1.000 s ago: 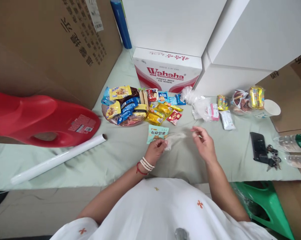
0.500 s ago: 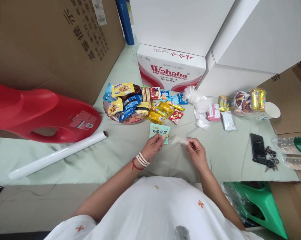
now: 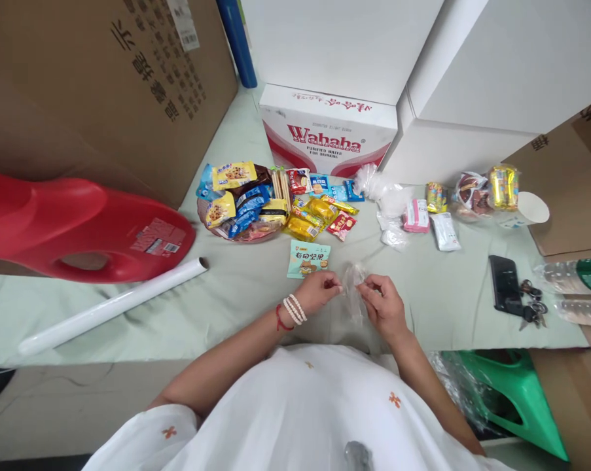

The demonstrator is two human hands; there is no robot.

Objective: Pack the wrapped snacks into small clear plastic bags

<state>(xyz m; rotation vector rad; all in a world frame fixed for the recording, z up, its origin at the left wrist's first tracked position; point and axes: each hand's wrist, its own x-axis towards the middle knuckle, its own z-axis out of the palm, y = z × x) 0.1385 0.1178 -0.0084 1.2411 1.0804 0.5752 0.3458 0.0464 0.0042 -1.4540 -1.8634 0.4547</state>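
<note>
Fingers [image 3: 377, 282] of left hand [image 3: 317, 292] and right hand [image 3: 387, 311] pinch a bag [image 3: 355, 294] — thin, crinkled, clear plastic. Flat, squarish packet [image 3: 308, 258] nearby.

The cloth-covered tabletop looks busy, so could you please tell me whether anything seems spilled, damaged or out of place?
Nothing is clearly spilled or damaged. Mildly out of place, perhaps, are the black rectangular phone and metal keys, personal items sharing space with gold-wrapped snacks. The thin clear plastic in the right hand is crumpled.
</note>
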